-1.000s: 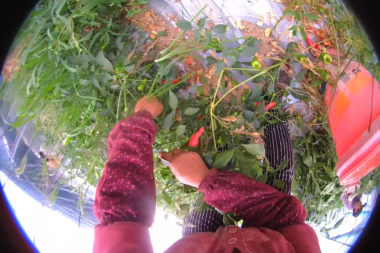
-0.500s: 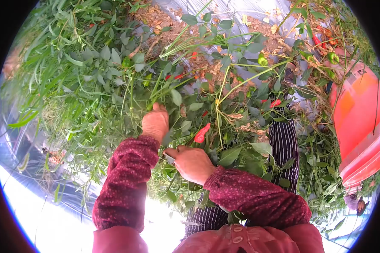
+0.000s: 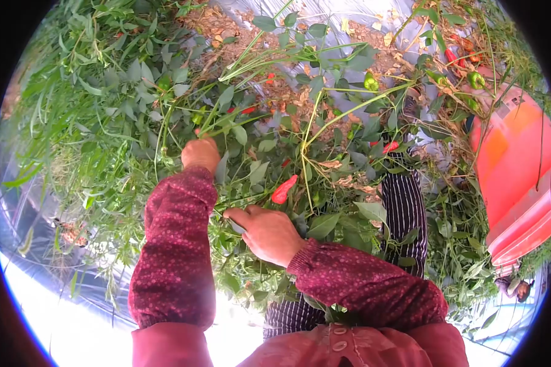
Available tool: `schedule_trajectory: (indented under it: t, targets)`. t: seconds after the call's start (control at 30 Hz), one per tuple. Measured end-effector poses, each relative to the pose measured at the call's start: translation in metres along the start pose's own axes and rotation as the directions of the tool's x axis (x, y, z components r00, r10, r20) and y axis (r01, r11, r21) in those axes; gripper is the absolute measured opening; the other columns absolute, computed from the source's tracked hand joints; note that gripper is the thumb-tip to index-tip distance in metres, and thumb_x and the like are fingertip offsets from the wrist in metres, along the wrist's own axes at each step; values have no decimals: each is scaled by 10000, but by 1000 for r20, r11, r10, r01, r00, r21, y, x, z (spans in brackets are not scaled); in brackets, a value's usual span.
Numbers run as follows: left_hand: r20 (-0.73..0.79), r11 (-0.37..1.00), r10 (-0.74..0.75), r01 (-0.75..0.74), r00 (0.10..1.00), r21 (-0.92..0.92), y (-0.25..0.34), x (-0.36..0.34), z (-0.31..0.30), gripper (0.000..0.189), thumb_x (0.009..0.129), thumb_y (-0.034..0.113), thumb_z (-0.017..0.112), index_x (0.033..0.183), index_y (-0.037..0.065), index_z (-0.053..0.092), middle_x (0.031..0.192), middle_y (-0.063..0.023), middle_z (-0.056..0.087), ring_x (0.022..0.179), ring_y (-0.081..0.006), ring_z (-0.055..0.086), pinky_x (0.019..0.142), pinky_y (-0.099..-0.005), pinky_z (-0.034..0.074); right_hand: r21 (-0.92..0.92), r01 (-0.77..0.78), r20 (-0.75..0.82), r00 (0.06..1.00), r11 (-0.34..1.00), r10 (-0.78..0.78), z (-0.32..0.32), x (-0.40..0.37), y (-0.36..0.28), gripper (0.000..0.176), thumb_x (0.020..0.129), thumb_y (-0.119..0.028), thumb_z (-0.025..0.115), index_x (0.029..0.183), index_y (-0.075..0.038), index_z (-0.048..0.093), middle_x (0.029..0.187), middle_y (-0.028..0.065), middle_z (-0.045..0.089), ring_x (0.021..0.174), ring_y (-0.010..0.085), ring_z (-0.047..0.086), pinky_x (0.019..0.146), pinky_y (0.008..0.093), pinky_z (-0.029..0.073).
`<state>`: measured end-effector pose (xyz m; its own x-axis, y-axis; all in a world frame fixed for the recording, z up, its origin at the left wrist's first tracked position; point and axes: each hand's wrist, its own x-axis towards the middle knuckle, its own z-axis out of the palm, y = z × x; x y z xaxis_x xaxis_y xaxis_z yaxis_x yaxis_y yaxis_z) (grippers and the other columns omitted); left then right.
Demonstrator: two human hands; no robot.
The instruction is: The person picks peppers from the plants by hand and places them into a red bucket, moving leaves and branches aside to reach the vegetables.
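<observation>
My left hand (image 3: pixel 200 154) is deep among the stems (image 3: pixel 165 131), fingers hidden, so I cannot tell their grip. My right hand (image 3: pixel 266 232) has its fingers pinched on a pale sliver (image 3: pixel 237 227), just below the red pepper (image 3: pixel 283 189). I judge I'm mid-picking, and the next move calls for a short reach up to that pepper.

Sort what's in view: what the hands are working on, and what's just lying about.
In hand: left hand in the pepper plant; right hand closed on a small grey tool; red pepper just beyond it.
Lying about: orange tub; green peppers; dry leaves on plastic sheeting.
</observation>
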<state>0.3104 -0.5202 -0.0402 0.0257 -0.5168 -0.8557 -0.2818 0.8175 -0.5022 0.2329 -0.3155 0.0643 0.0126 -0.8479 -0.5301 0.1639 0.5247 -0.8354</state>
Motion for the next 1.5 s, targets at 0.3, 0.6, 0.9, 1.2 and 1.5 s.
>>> schedule_trajectory:
  t: [0.3, 0.6, 0.9, 1.2, 1.5]
  targets:
    - [88, 968, 239, -244, 967, 54, 10, 8, 10, 284, 873, 199, 451, 999, 80, 676, 1080, -146, 627, 862, -312, 653, 693, -388, 538, -11, 6, -24, 1000, 1000, -6, 4, -1, 2, 444, 748, -70, 570, 1182, -96, 484, 841, 148, 575, 700, 307, 614, 617, 409, 495]
    - [48, 991, 92, -96, 995, 93, -12, -2, 21, 281, 862, 184, 473, 996, 13, 650, 990, -134, 668, 861, -330, 655, 683, -460, 533, -12, 25, -39, 999, 1000, -25, 5, -1, 4, 433, 767, -87, 560, 1192, -109, 481, 838, 138, 577, 684, 298, 612, 603, 403, 490]
    - [-225, 950, 279, -302, 934, -76, -19, -100, -17, 337, 798, 268, 633, 994, 8, 544, 997, -152, 589, 680, -212, 636, 588, -315, 541, -11, 5, -20, 1000, 1000, -5, 6, -3, 3, 372, 788, -110, 547, 1157, -104, 504, 791, 120, 572, 661, 278, 605, 593, 397, 491]
    - [-507, 587, 403, -640, 762, -496, -25, -168, -45, 311, 668, -19, 640, 963, 12, 548, 1012, -142, 587, 757, -228, 647, 622, -326, 538, -63, 57, -59, 996, 996, -60, 13, -6, 13, 277, 778, -122, 567, 1053, -99, 536, 736, 126, 580, 629, 287, 606, 596, 403, 494]
    - [-615, 215, 184, -642, 767, -736, -28, -207, -38, 330, 675, -75, 633, 974, 36, 549, 999, -128, 564, 843, -222, 589, 708, -304, 477, 455, -42, -185, 973, 890, 140, -21, 4, 8, 425, 728, -32, 619, 1142, -96, 547, 971, 120, 645, 899, 263, 643, 765, 314, 509]
